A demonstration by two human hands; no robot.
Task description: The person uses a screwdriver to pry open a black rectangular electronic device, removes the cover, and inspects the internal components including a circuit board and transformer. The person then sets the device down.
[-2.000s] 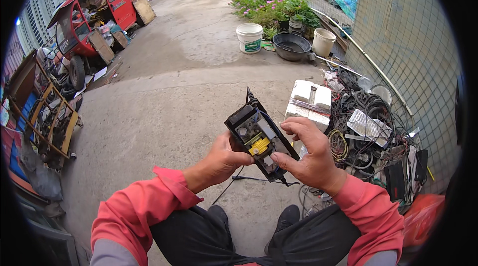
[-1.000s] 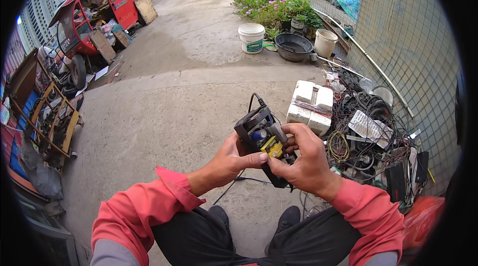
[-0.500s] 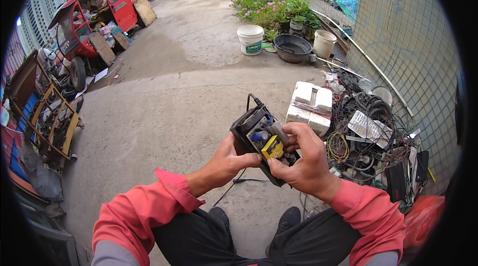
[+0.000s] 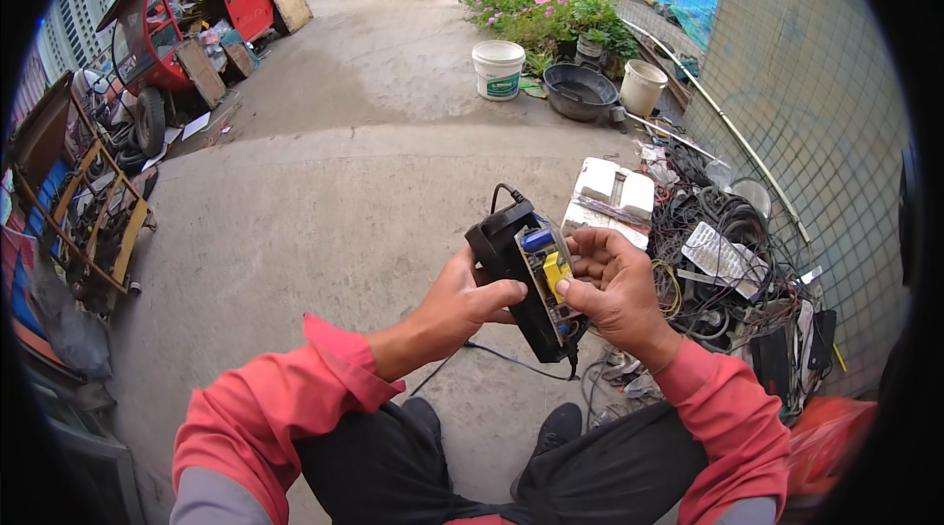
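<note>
In front of my knees I hold an opened black power adapter case above the ground, tilted. My left hand grips its left side, thumb across the front. A circuit board shows along its right side, with a yellow transformer and a blue capacitor. My right hand pinches the board's parts, its thumb at the transformer and its fingers curled behind a grey metal plate. What those fingertips touch is partly hidden. Black cords leave both ends of the case; a black cable trails below.
A foam block stands right of my hands, beside a heap of tangled cables along a mesh fence. Farther off are a white bucket, a black basin and a red vehicle. A rusty frame is at left.
The case has turned so its black side faces me more and the board shows edge-on at right. My right hand has shifted slightly right; the left still grips the case.
</note>
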